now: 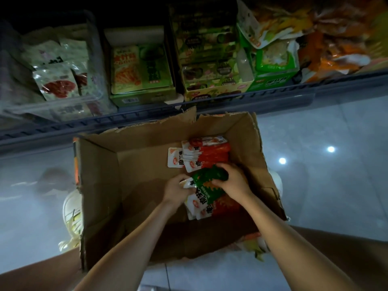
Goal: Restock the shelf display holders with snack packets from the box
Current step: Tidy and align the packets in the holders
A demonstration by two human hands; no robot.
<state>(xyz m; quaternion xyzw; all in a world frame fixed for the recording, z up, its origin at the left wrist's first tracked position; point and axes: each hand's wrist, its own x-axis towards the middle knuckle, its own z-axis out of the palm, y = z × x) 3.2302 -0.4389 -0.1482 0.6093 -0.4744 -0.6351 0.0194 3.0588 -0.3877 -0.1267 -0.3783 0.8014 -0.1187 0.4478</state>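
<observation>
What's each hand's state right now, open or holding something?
Left hand: closed, gripping the white end of the green packets in the box.
Right hand: closed, gripping the other end of the same green packets.

Inside an open cardboard box (pixel 100 185), a left hand (pixel 176 189) and right hand (pixel 232 181) grip green snack packets (pixel 207 181); orange packets (pixel 212 156) lie just beyond the fingers, shelf holders (pixel 218 89) farther ahead.

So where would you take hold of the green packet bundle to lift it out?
At its two ends, from above: the green packet bundle lies across the orange packets, and the box walls close off the sides. The left hand and right hand hold it that way.
</observation>
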